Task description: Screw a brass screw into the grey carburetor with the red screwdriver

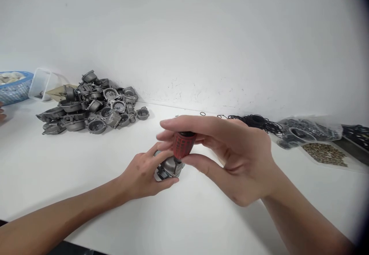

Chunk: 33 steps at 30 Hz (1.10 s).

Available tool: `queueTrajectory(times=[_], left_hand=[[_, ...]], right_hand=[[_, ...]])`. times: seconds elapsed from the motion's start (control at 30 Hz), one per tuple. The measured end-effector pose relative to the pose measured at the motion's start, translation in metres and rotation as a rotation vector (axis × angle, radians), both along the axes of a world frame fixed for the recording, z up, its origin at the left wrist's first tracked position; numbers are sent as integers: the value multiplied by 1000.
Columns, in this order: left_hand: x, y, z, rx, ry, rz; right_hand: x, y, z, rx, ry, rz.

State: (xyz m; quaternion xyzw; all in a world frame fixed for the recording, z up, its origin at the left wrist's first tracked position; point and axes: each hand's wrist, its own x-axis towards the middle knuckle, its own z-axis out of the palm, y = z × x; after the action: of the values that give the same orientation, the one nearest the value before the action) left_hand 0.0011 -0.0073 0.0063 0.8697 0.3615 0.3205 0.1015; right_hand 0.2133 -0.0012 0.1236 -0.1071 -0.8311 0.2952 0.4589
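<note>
Black rings partly behind the right hand, grey castings far left.

- red screwdriver, between right hand fingers and thumb;
- metal part, within left hand fingers;
- piled castings, beyond and left of those fingers.

White bench — smooth top, rear edge meeting a plain white wall. Dark scuff marks dot the wall's lower band, just above the bench. Lighting: diffuse.
</note>
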Motion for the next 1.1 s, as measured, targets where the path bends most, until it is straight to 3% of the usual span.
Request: queueTrajectory(times=[0.17,0.33,0.5,0.67,0.83,1.0,1.1], left_hand=[[1,0,2,-76,33,26],[0,0,-1,-7,10,14],[0,0,3,-91,63,23],[-1,0,0,-12,7,10],[0,-1,1,-73,40,29],[0,0,1,-38,24,26],[0,1,-1,-40,38,27]], right_hand=[[-3,5,0,120,69,-84],[-2,4,-2,-67,7,46],[-2,5,-2,114,45,-96],[-1,3,0,-3,1,22],[-5,3,-2,77,112,-92],[-2,0,0,-70,4,28],[-4,4,-2,-14,76,5]])
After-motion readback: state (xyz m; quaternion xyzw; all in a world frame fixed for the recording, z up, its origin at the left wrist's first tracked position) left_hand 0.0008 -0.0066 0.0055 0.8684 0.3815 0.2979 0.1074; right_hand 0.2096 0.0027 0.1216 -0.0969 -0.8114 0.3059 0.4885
